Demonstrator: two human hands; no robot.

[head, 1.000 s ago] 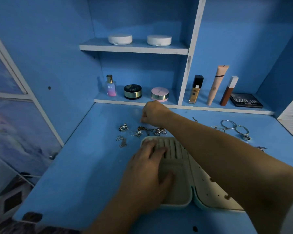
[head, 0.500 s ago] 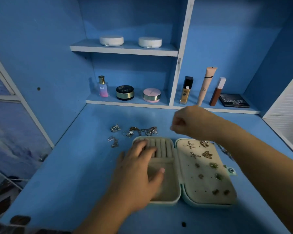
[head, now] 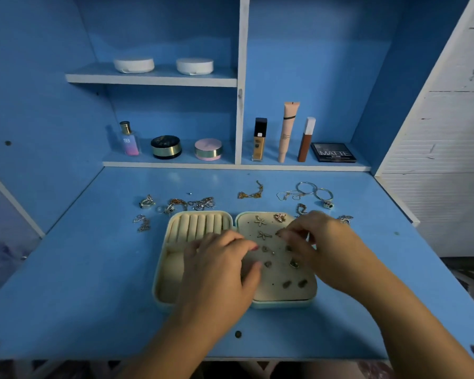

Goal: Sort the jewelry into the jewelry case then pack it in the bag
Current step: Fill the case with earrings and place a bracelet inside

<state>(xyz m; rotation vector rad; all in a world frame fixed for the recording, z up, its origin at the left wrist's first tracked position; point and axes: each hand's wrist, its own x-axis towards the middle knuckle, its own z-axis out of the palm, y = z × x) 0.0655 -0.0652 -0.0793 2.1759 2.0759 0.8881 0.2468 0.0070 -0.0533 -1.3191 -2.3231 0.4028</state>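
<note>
An open pale-green jewelry case (head: 156, 285) lies on the blue desk. Its left half has ring rolls (head: 197, 222); its right panel carries several earrings, among them two star studs (head: 261, 228). My left hand (head: 219, 272) rests flat across the case's hinge. My right hand (head: 320, 242) hovers over the earring panel, fingertips pinching a small piece of jewelry that is barely visible. Loose rings and chains (head: 175, 205) lie behind the case on the left. A gold chain (head: 251, 193) and hoop earrings (head: 312, 191) lie behind it on the right.
On the low shelf at the back stand a perfume bottle (head: 129, 139), two jars (head: 166, 147), three makeup tubes (head: 288, 131) and a palette (head: 333, 152). Two white compacts (head: 133, 64) sit on the upper shelf. A white wall (head: 449, 132) borders the desk's right side.
My right hand left the jewelry pile at the back left, crossed to the right and came down onto the earring panel. My left hand slid from the case's left half toward the hinge.
</note>
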